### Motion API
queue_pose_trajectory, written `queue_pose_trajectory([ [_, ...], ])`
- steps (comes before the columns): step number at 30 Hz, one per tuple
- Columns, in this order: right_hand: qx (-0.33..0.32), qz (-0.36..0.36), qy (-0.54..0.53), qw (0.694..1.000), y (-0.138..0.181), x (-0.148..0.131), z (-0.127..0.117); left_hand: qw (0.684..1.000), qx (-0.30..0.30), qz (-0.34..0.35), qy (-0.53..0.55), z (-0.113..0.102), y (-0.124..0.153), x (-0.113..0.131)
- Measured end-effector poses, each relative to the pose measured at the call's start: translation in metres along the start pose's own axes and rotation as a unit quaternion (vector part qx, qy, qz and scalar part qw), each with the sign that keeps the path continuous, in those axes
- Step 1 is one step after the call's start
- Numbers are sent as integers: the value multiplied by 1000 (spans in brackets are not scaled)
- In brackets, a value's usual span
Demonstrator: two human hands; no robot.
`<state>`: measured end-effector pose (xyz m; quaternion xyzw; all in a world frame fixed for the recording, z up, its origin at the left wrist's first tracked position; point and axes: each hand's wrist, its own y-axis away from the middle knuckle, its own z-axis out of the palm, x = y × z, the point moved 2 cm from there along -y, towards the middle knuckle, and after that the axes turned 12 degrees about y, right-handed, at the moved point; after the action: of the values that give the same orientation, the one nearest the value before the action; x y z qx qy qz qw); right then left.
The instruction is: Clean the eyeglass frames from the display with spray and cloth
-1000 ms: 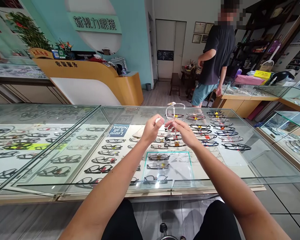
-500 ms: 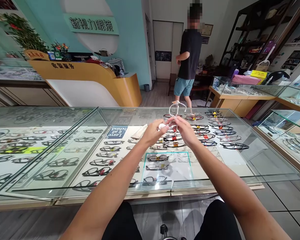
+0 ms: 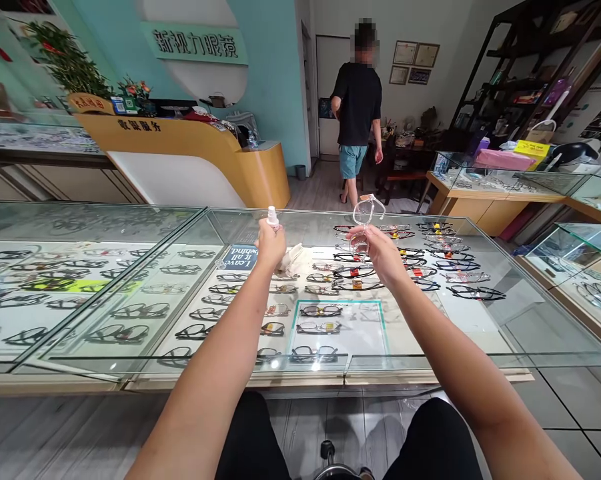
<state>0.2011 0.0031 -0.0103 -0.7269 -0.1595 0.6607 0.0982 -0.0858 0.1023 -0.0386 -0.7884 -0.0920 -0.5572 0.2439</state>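
Note:
Over the glass display case (image 3: pixel 410 337), my left hand (image 3: pixel 271 244) is closed round a small white spray bottle (image 3: pixel 272 215), its nozzle pointing up. To the right, my right hand (image 3: pixel 377 250) grips a pair of clear-framed eyeglasses (image 3: pixel 363 212), held on end with one lens rim raised above the fingers. Part of that frame is hidden by the fingers. A pale cloth (image 3: pixel 296 260) lies on the case just right of my left hand. Rows of eyeglasses (image 3: pixel 320 311) sit inside the case under the glass.
A person (image 3: pixel 359 107) in a dark shirt walks in the background. A yellow service counter (image 3: pixel 260 170) stands behind the case on the left. More glass cases (image 3: pixel 570 267) flank the right side. A blue printed card (image 3: pixel 240 257) lies near the cloth.
My left hand has moved left, away from the eyeglasses, carrying the spray bottle, which now stands upright. My right hand keeps the eyeglasses raised. The person behind has turned and stepped left.

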Motion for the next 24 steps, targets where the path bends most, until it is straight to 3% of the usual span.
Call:
queue_pose_trajectory([
  [7, -9, 8, -2, 1000, 1, 3, 3, 999, 24, -24, -39, -9, -9, -21],
  [21, -17, 1, -10, 1000, 1, 8, 6, 997, 22, -60, -50, -9, -2, -18],
  [24, -20, -2, -9, 1000, 1, 8, 5, 994, 84, -14, -63, -10, 6, -6],
])
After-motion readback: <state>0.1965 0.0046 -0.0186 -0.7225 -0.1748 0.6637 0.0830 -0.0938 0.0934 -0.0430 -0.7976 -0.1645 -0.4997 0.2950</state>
